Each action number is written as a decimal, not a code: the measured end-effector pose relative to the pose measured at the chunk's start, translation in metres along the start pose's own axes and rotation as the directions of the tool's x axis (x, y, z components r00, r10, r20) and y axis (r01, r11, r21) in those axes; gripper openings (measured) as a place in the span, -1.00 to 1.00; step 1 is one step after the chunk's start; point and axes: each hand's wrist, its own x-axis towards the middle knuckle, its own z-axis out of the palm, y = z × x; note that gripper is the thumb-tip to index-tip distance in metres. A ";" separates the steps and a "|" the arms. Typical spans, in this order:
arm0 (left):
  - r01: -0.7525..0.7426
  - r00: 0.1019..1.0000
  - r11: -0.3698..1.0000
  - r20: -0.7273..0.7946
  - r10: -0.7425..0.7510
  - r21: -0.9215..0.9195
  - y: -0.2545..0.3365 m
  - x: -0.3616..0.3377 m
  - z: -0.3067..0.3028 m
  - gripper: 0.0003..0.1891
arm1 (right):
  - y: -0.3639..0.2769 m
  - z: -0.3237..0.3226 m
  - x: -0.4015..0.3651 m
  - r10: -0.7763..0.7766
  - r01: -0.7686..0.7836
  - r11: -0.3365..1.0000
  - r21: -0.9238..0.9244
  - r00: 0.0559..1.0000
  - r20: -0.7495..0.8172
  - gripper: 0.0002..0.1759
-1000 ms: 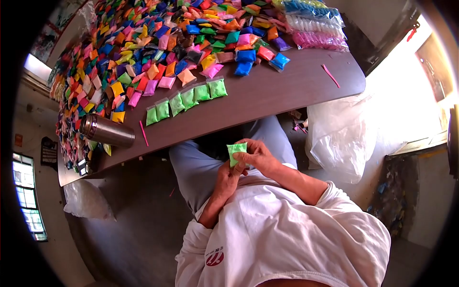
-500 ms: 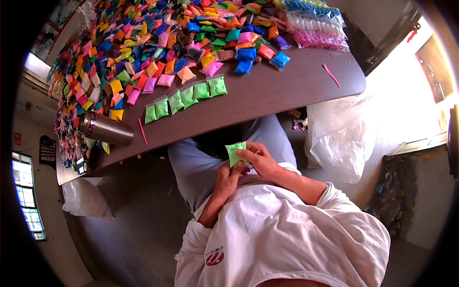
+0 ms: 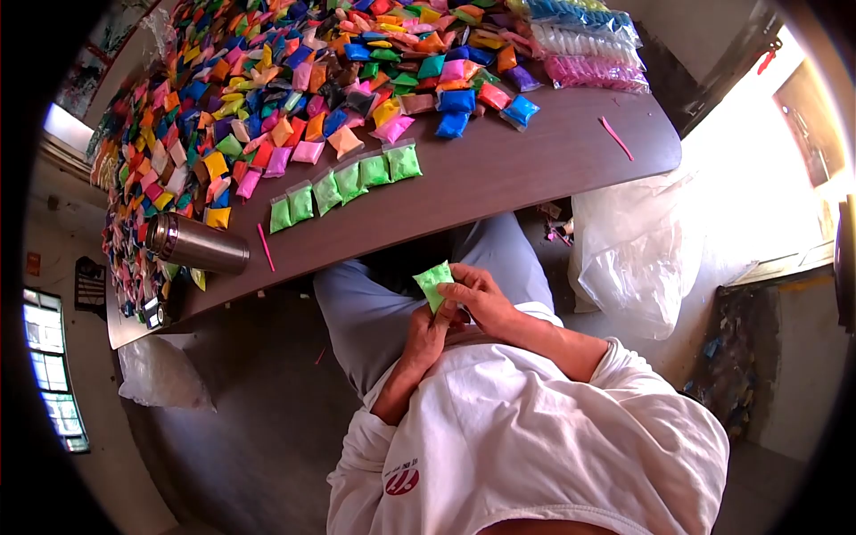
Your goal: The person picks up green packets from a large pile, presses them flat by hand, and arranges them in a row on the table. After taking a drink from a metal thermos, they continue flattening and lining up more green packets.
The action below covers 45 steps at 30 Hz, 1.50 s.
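Note:
Over my lap, a small light-green packet [image 3: 432, 280] is held between both hands. My left hand [image 3: 428, 328] pinches its lower edge from below. From the right, my right hand [image 3: 480, 294] grips its side, thumb on the front face. The fingers behind the packet are partly hidden. Beyond the hands, on the table [image 3: 499, 178], a slanted row of several matching green packets [image 3: 349, 181] lies near the front edge.
A heap of many-coloured packets [image 3: 267, 98] covers the table's back and left. A metal flask [image 3: 201, 244] lies on its side at left. Pink strips [image 3: 616, 139] and bundled clear-wrapped packs [image 3: 596, 73] are at right. A plastic bag [image 3: 633, 254] hangs below the right edge.
The green packet has tilted and shifted slightly to the left in my hands. Both hands keep their hold, and the row on the table is unchanged.

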 end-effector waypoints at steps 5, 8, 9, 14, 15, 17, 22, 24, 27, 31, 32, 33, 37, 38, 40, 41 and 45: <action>0.013 1.000 0.999 0.012 -0.013 0.037 -0.002 -0.001 0.001 -0.45 | -0.005 0.000 -0.003 0.061 -0.061 0.998 0.002 0.998 -0.029 -0.79; 0.015 1.000 0.999 0.027 -0.016 0.037 -0.005 0.000 0.000 -0.45 | -0.010 0.000 -0.003 0.080 -0.081 0.997 -0.011 0.997 -0.012 -0.82; 0.014 1.000 0.999 0.027 -0.015 0.039 -0.004 0.001 0.000 -0.45 | -0.011 0.000 -0.004 0.073 -0.073 0.997 -0.005 0.997 0.002 -0.83; -0.036 0.999 0.999 0.036 0.034 0.041 -0.003 0.002 0.000 -0.46 | -0.013 0.003 -0.006 0.082 -0.081 0.996 0.020 0.996 -0.022 -0.86; -0.036 0.999 0.998 0.035 0.035 0.042 -0.003 0.002 0.001 -0.46 | -0.013 0.002 -0.006 0.078 -0.078 0.996 0.033 0.997 -0.023 -0.87; -0.012 0.999 0.998 0.046 0.009 0.067 -0.005 0.002 0.003 -0.47 | -0.016 0.001 -0.007 0.075 -0.075 0.997 0.021 0.997 -0.019 -0.86; -0.017 0.999 0.999 0.030 0.016 0.027 -0.002 0.001 0.005 -0.47 | -0.015 0.003 -0.005 0.066 -0.067 0.998 -0.005 0.995 -0.069 -0.83; -0.019 1.000 1.000 0.014 0.019 0.014 -0.003 0.002 0.003 -0.46 | -0.013 0.006 -0.003 0.048 -0.046 0.998 0.039 0.997 -0.057 -0.81; 0.004 0.999 0.997 0.036 -0.007 0.080 -0.006 0.003 -0.001 -0.42 | 0.005 0.000 0.004 0.034 -0.035 0.999 -0.016 0.996 -0.088 -0.76; -0.017 1.000 0.997 0.008 0.017 0.076 -0.006 0.003 0.000 -0.44 | -0.001 -0.005 -0.001 0.113 -0.114 0.992 -0.047 0.993 -0.020 -0.77; -0.032 0.999 0.995 0.021 0.030 0.092 -0.004 0.002 0.001 -0.44 | -0.003 -0.004 -0.002 0.107 -0.108 0.993 -0.037 0.994 -0.023 -0.77; -0.031 0.999 0.995 0.022 0.029 0.092 -0.003 0.001 0.002 -0.44 | -0.004 -0.004 -0.002 0.102 -0.102 0.994 -0.027 0.995 -0.026 -0.77; -0.020 0.999 1.000 0.033 0.020 0.000 -0.005 0.001 0.001 -0.46 | -0.003 -0.019 0.005 0.115 -0.103 0.990 -0.093 0.984 0.134 -0.74; -0.002 1.000 0.998 0.025 0.004 -0.059 -0.008 0.000 0.000 -0.47 | -0.001 -0.022 0.005 0.017 -0.014 0.999 -0.040 0.998 0.063 -0.70; 0.003 0.999 0.995 0.032 0.000 -0.104 -0.014 0.000 -0.003 -0.48 | -0.005 -0.040 0.007 -0.150 0.166 0.983 -0.083 0.974 0.169 -0.55; 0.009 0.999 0.989 0.042 -0.003 -0.145 -0.017 0.000 -0.005 -0.49 | -0.005 -0.045 0.008 -0.148 0.164 0.983 -0.085 0.974 0.169 -0.55; 0.042 0.994 0.981 0.105 -0.022 -0.190 -0.003 -0.003 -0.004 -0.50 | -0.030 -0.029 -0.005 -0.399 0.501 0.550 -0.669 0.860 0.316 -0.31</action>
